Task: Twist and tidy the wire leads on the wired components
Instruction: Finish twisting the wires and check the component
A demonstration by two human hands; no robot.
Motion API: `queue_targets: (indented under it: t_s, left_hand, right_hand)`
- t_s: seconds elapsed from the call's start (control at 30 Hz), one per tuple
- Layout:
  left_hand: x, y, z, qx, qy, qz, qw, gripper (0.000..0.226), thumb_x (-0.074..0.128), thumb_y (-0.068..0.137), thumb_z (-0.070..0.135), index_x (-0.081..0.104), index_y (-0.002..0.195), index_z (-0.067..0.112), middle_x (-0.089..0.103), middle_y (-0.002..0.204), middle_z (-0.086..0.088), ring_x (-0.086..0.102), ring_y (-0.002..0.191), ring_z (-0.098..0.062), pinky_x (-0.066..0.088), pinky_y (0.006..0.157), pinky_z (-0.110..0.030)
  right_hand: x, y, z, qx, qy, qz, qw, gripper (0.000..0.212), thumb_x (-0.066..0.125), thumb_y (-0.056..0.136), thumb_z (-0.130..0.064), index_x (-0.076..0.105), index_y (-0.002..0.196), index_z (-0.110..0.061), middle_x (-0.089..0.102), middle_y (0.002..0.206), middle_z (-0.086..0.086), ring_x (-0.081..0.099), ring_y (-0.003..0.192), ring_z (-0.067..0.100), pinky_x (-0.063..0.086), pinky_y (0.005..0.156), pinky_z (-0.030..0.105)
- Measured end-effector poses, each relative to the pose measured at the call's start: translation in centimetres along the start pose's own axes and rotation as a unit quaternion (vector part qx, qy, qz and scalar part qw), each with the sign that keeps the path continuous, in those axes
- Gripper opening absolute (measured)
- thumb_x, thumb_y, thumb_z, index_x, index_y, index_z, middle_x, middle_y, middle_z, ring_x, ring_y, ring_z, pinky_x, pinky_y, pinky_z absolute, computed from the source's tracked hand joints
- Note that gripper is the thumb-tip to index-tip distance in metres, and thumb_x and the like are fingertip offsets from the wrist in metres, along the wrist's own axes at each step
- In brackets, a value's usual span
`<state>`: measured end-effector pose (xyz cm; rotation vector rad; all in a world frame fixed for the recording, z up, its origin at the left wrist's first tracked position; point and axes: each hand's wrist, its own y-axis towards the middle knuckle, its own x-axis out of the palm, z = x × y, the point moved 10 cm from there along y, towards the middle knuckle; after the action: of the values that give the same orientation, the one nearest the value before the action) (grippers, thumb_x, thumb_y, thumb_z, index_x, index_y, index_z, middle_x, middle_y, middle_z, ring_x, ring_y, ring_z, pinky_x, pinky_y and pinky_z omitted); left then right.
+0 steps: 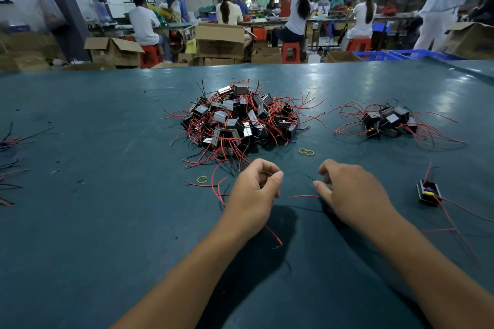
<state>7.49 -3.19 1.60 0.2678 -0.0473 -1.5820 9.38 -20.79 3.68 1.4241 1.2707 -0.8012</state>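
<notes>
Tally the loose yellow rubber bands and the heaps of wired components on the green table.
Yellow rubber bands: 3, one near the left hand, two right of the big heap.
Component heaps: 2, big and small.
Total: 5.

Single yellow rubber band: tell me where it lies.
In the head view the single yellow rubber band lies flat on the green table, left of the left hand, below the big component pile.

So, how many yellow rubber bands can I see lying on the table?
3: two rubber bands touching each other right of the big pile, one rubber band left of the left hand. Others may hide under wires.
</notes>
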Motion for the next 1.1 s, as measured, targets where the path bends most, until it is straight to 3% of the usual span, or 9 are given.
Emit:
queue_targets:
  t_s: [0.07,0.2,0.3,0.4,0.5,0.6,0.77,0.93,1.1]
  left_hand:
    - [-0.1,0.1,-0.1,0.002,0.009,0.013,1.000,0.011,0.055,0.100,0.016,0.057,0.090,0.019,0.055,0.061,0.008,0.045,0.053,-0.007,0.037,0.057,-0.029]
    - [-0.8,0.1,0.1,0.014,0.040,0.040,0.998,0.012,0.055,0.100,0.016,0.056,0.088,0.021,0.058,0.062,0.006,0.048,0.049,-0.005,0.040,0.058,-0.029]
    - [-1.3,0.2,0.3,0.020,0.070,0.051,0.996,0.012,0.058,0.098,0.018,0.057,0.087,0.021,0.057,0.066,0.004,0.047,0.053,-0.005,0.040,0.060,-0.027]
    - [-1.8,0.2,0.7,0.031,0.074,0.058,0.995,0.008,0.064,0.095,0.019,0.059,0.089,0.018,0.049,0.065,0.006,0.039,0.054,-0.003,0.034,0.055,-0.017]
    - [-1.7,0.3,0.7,0.024,0.040,0.015,0.999,0.009,0.069,0.093,0.020,0.064,0.097,0.014,0.041,0.060,0.008,0.034,0.052,-0.005,0.030,0.050,-0.015]
    - [-0.9,0.1,1.3,0.044,0.056,-0.034,0.997,0.007,0.070,0.092,0.018,0.069,0.092,0.012,0.049,0.067,-0.002,0.040,0.061,-0.010,0.034,0.056,-0.021]
    - [-0.4,-0.1,1.6,0.054,0.048,-0.055,0.996,0.007,0.071,0.092,0.020,0.070,0.092,0.013,0.051,0.070,-0.002,0.042,0.065,-0.010,0.035,0.060,-0.023]
    - [0.0,-0.3,2.2,0.073,0.061,-0.075,0.993,0.010,0.069,0.093,0.020,0.069,0.090,0.010,0.056,0.073,-0.008,0.045,0.068,-0.013,0.037,0.064,-0.029]
    - [-0.2,-0.2,1.9,0.055,0.051,-0.073,0.995,0.014,0.065,0.096,0.019,0.066,0.089,0.008,0.052,0.073,-0.003,0.043,0.067,-0.011,0.036,0.063,-0.024]
  right_hand:
    - [-0.2,-0.2,-0.9,-0.015,-0.060,0.027,0.998,0.025,0.052,0.097,-0.043,0.056,0.109,-0.021,0.070,0.101,-0.004,0.064,0.095,0.024,0.051,0.073,0.033]
    - [1.0,0.2,-1.5,-0.019,-0.032,-0.009,0.999,0.022,0.053,0.098,-0.036,0.057,0.109,-0.018,0.069,0.103,0.002,0.063,0.098,0.029,0.051,0.080,0.037]
    - [1.3,0.4,-2.5,-0.064,0.069,-0.020,0.995,0.013,0.059,0.096,-0.023,0.066,0.105,-0.018,0.071,0.099,-0.002,0.063,0.096,0.021,0.047,0.082,0.029]
    - [0.3,-0.2,-3.8,-0.108,0.222,-0.027,0.969,0.007,0.066,0.092,-0.020,0.071,0.087,-0.022,0.069,0.074,-0.012,0.061,0.073,0.006,0.041,0.066,0.010]
    - [-0.1,-0.7,-4.3,-0.129,0.282,-0.044,0.950,0.011,0.069,0.091,-0.021,0.070,0.081,-0.026,0.067,0.067,-0.014,0.060,0.065,0.003,0.041,0.061,0.011]
    - [-0.1,-0.8,-4.3,-0.140,0.311,-0.066,0.938,0.011,0.069,0.092,-0.020,0.069,0.082,-0.026,0.067,0.068,-0.014,0.058,0.060,0.002,0.042,0.060,0.013]
    - [-0.3,-0.7,-3.9,-0.141,0.351,-0.083,0.922,0.012,0.067,0.093,-0.019,0.070,0.083,-0.025,0.068,0.069,-0.007,0.060,0.061,0.005,0.048,0.061,0.019]
    - [-0.2,-0.9,-4.4,-0.153,0.394,-0.104,0.900,0.011,0.066,0.094,-0.017,0.070,0.085,-0.022,0.068,0.070,-0.005,0.060,0.059,0.004,0.044,0.056,0.013]
    - [-0.5,-0.7,-4.0,-0.156,0.392,-0.095,0.902,0.009,0.067,0.093,-0.016,0.070,0.085,-0.019,0.069,0.071,-0.008,0.061,0.063,0.001,0.049,0.065,0.016]
